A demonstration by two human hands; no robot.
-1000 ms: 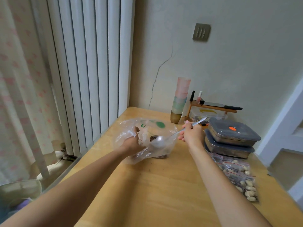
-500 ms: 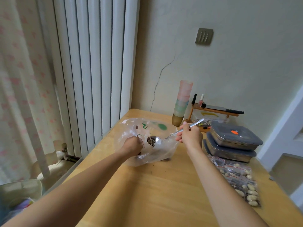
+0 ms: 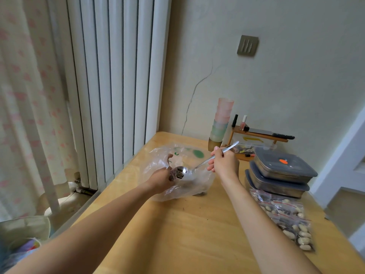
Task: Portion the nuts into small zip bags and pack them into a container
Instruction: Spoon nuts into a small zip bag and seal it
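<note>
Left fingers (image 3: 167, 158) grip the bag (image 3: 189, 186); right fingers (image 3: 212, 167) pinch the spoon (image 3: 197, 167) inside.

From where I stand, the near half of the table (image 3: 177, 234) lies bare between the two forearms, open for a hand to pass. The far middle is taken by the crumpled plastic bag (image 3: 189, 186), held by the left hand (image 3: 160, 179), with the spoon (image 3: 199, 165) in the right hand (image 3: 224, 164) slanting across above it. Along the right edge lie filled zip bags (image 3: 286, 220), behind them two stacked lidded containers (image 3: 280, 173), and the far right corner is crowded by a cup stack (image 3: 222, 121) and a small wooden rack (image 3: 258, 135).
</note>
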